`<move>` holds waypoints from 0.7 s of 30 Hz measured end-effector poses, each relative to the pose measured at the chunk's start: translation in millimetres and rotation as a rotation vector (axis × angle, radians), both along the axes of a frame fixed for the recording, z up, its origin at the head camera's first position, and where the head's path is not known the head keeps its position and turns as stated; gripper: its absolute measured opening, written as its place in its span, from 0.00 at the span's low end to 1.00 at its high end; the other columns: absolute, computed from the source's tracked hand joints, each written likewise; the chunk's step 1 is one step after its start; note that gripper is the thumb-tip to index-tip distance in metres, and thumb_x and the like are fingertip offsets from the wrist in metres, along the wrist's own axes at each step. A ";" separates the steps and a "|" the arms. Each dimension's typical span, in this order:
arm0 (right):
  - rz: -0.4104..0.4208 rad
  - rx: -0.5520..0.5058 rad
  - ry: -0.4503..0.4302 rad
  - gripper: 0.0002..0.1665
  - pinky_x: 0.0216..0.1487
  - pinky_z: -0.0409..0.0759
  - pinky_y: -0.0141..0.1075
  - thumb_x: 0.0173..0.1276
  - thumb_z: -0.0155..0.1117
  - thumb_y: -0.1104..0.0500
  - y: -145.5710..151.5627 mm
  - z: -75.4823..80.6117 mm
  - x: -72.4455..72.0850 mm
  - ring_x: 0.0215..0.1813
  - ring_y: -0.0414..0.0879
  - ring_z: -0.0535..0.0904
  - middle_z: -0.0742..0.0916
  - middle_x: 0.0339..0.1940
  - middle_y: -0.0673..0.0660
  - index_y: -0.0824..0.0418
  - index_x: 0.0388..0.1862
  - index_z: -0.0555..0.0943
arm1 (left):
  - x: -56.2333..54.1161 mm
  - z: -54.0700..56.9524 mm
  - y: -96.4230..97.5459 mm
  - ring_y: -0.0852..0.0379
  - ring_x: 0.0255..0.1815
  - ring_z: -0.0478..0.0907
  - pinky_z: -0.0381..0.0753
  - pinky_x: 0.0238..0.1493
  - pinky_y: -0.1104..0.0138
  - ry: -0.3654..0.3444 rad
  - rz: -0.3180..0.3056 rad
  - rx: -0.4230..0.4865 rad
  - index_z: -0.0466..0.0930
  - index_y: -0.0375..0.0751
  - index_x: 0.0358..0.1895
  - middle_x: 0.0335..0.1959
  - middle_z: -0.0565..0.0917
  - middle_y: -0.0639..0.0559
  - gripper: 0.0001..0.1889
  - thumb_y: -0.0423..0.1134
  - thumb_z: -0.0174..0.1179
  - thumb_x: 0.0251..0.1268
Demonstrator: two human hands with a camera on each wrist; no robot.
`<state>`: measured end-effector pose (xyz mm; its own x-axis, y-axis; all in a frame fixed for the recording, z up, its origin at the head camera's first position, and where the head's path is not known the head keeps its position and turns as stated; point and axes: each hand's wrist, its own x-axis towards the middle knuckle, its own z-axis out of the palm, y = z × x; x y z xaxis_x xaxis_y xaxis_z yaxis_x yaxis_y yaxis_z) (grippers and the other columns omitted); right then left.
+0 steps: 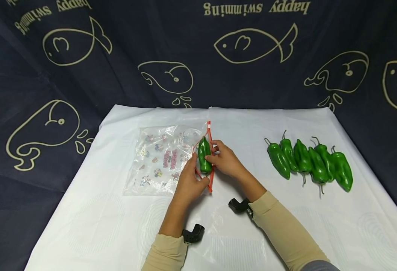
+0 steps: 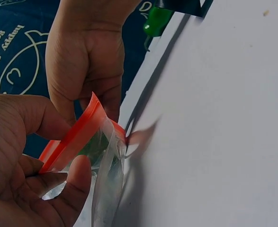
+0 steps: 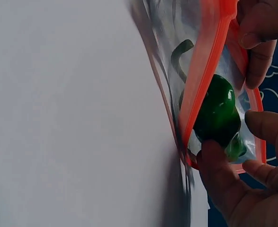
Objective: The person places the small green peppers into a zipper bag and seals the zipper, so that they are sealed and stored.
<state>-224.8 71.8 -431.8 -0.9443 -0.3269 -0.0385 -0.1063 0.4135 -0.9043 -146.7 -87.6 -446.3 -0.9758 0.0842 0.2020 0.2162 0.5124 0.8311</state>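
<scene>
A clear zip bag (image 1: 151,173) printed with small cartoon figures lies flat, its red-edged mouth facing right and held apart. My left hand (image 1: 188,184) grips the near side of that mouth; in the left wrist view, its fingers and thumb are at the red zip strip (image 2: 77,137). At the opening, a glossy green pepper (image 1: 204,156) lies lengthwise along the mouth. My right hand (image 1: 227,160) holds this pepper, thumb against its side. The right wrist view shows the pepper (image 3: 217,113) inside the red rim, with a curved stem (image 3: 179,56) visible through the plastic.
Several more green peppers (image 1: 303,158) lie in a row to the right on the white-covered table (image 1: 239,248). A dark blue cloth (image 1: 198,45) with fish and whale drawings hangs behind. Black wrist cameras (image 1: 193,234) sit on both forearms.
</scene>
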 end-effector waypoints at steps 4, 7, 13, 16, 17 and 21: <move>0.009 0.038 0.027 0.35 0.33 0.81 0.37 0.68 0.65 0.60 1.5 0.3 -0.4 0.42 0.50 0.81 0.80 0.52 0.63 0.63 0.71 0.67 | -0.5 -0.4 0.2 0.43 0.71 0.65 0.65 0.68 0.52 0.006 0.000 -0.005 0.54 0.25 0.75 0.71 0.66 0.35 0.47 0.31 0.62 0.48; 0.008 0.054 0.041 0.34 0.33 0.80 0.37 0.67 0.66 0.59 2.6 1.5 -0.1 0.40 0.50 0.81 0.81 0.50 0.63 0.64 0.70 0.68 | -0.5 -0.6 0.2 0.43 0.71 0.64 0.64 0.69 0.53 0.012 0.000 -0.010 0.54 0.25 0.75 0.71 0.66 0.35 0.46 0.32 0.62 0.48; 0.009 0.050 0.019 0.32 0.31 0.80 0.37 0.67 0.67 0.59 3.8 0.9 1.0 0.37 0.48 0.81 0.81 0.46 0.61 0.63 0.68 0.70 | -0.6 -0.1 -0.5 0.44 0.71 0.64 0.64 0.69 0.52 0.008 -0.010 -0.008 0.54 0.26 0.75 0.72 0.66 0.36 0.47 0.33 0.62 0.48; 0.018 0.029 -0.013 0.31 0.33 0.81 0.36 0.67 0.67 0.59 3.3 -2.0 0.4 0.38 0.48 0.81 0.81 0.46 0.61 0.63 0.68 0.70 | -0.5 0.1 -0.9 0.45 0.71 0.63 0.64 0.69 0.53 -0.003 -0.014 -0.007 0.53 0.27 0.76 0.72 0.65 0.37 0.47 0.33 0.62 0.48; 0.022 0.019 -0.024 0.31 0.34 0.82 0.36 0.67 0.66 0.60 3.0 -2.9 0.4 0.39 0.49 0.81 0.81 0.47 0.61 0.63 0.68 0.70 | -0.4 0.0 -1.1 0.45 0.72 0.63 0.64 0.69 0.53 -0.005 -0.016 -0.007 0.53 0.27 0.76 0.73 0.65 0.37 0.47 0.33 0.62 0.48; 0.023 -0.018 -0.064 0.32 0.35 0.84 0.38 0.68 0.66 0.61 1.2 -5.1 0.7 0.41 0.50 0.82 0.80 0.49 0.62 0.65 0.69 0.69 | -0.4 0.0 -1.2 0.47 0.71 0.64 0.65 0.68 0.54 -0.002 -0.022 -0.004 0.52 0.29 0.77 0.73 0.65 0.39 0.48 0.33 0.62 0.47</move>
<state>-224.1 73.0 -436.9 -0.9323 -0.3497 -0.0921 -0.0577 0.3953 -0.9168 -147.0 -88.8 -446.3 -0.9740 0.1069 0.1997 0.2261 0.5108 0.8295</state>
